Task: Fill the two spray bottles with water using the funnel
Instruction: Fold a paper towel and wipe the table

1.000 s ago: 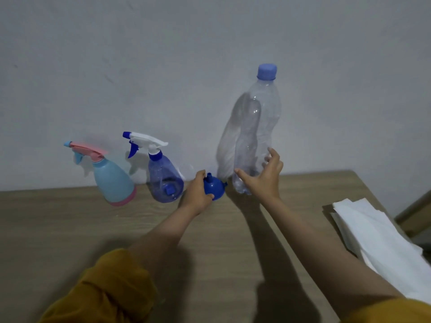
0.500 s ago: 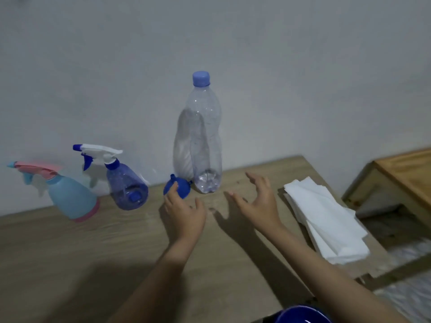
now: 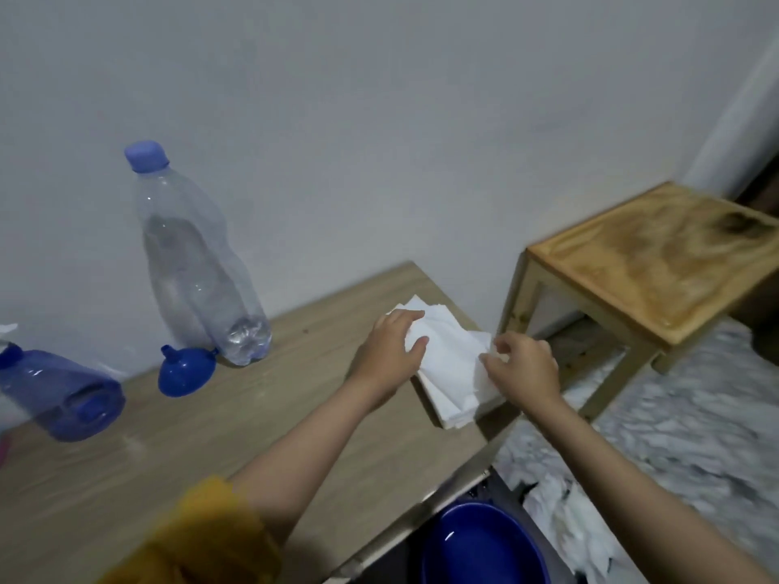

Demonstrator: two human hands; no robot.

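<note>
A tall clear water bottle [image 3: 198, 263] with a pale blue cap [image 3: 145, 155] stands upright at the back of the desk [image 3: 210, 436], against the wall; it looks mostly empty, though the blur makes any water level hard to judge. No label or writing can be read on it. Just beside its base, touching or nearly so, the blue funnel [image 3: 185, 370] lies on its side with its short spout pointing up and to the left. Further left, the translucent blue spray bottle [image 3: 63, 392] stands at the frame's edge — only its rounded body shows, with a blue piece inside and no water line to be made out. A sliver of pink at the far left edge may belong to the second spray bottle; it cannot be told for certain.

Both hands are at a stack of white paper napkins [image 3: 453, 364] on the desk's right corner. The left hand [image 3: 392, 354] rests on the stack, fingers curled over its edge; the right hand [image 3: 522, 366] pinches the top sheet's corner. Below the desk edge sits a dark blue basin [image 3: 484, 545] — its contents cannot be seen. A wooden stool [image 3: 657, 263] stands to the right.
</note>
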